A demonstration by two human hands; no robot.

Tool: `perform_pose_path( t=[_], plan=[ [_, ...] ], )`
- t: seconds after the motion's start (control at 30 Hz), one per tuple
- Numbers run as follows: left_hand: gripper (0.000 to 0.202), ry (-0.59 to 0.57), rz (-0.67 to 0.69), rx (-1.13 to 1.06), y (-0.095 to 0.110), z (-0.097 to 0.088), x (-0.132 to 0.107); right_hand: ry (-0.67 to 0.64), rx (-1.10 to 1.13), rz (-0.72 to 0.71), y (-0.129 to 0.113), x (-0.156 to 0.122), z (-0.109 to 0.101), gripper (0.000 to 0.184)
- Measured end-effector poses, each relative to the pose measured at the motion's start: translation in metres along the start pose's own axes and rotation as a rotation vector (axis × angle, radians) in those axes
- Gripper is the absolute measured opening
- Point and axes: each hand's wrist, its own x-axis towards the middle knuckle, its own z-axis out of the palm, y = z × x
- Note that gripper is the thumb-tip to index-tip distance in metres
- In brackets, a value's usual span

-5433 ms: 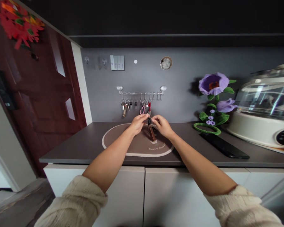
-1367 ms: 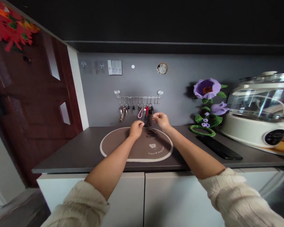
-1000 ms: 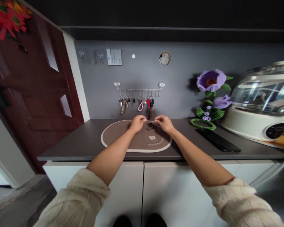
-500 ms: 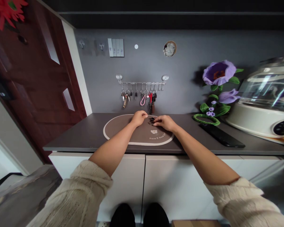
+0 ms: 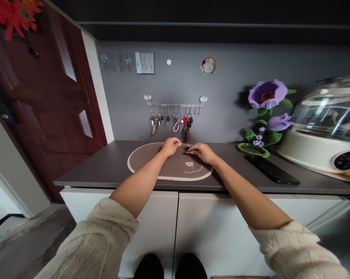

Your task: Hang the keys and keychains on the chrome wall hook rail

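A small dark bunch of keys (image 5: 187,148) lies on the brown oval mat (image 5: 151,164) on the grey counter. My right hand (image 5: 202,152) rests over the bunch with its fingertips pinched on it. My left hand (image 5: 170,146) hovers just left of the bunch, fingers curled and pinched at the thumb tip; what it holds, if anything, is too small to name. On the wall behind, a metal hook rail (image 5: 175,105) carries several key sets, among them a pink loop and a red fob.
A dark red door (image 5: 47,100) stands at the left. On the right of the counter (image 5: 105,170) are purple fabric flowers (image 5: 265,116), a flat black device (image 5: 271,169) and a white cooker with a glass lid (image 5: 323,128). White cabinet doors are below.
The brown-fob key set held in both hands earlier now hangs on the rail. Both hands came down to the dark bunch of keys on the mat, and the right hand took hold of it.
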Motion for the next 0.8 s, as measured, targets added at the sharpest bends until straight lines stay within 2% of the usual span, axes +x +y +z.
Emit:
perform_pose_path(
  t=[0.13, 0.3, 0.43, 0.67, 0.8],
  plan=[
    [0.011, -0.007, -0.026, -0.074, 0.003, 0.0, -0.001, 0.07, 0.179, 0.095, 0.002, 0.001, 0.0, 0.014],
    [0.013, -0.012, -0.059, -0.182, 0.008, 0.001, -0.003, 0.113, 0.601, 0.235, 0.001, 0.003, 0.0, 0.018],
    [0.017, -0.079, -0.036, -0.23, 0.012, 0.002, -0.005, 0.167, 0.86, 0.301, -0.002, 0.004, -0.001, 0.024],
    [0.015, -0.185, 0.066, -0.212, 0.021, 0.0, -0.01, 0.223, 1.035, 0.312, -0.002, 0.005, -0.002, 0.027],
    [0.02, -0.239, 0.049, -0.24, 0.023, 0.001, -0.011, 0.242, 1.078, 0.299, -0.005, 0.006, -0.004, 0.025]
  ],
)
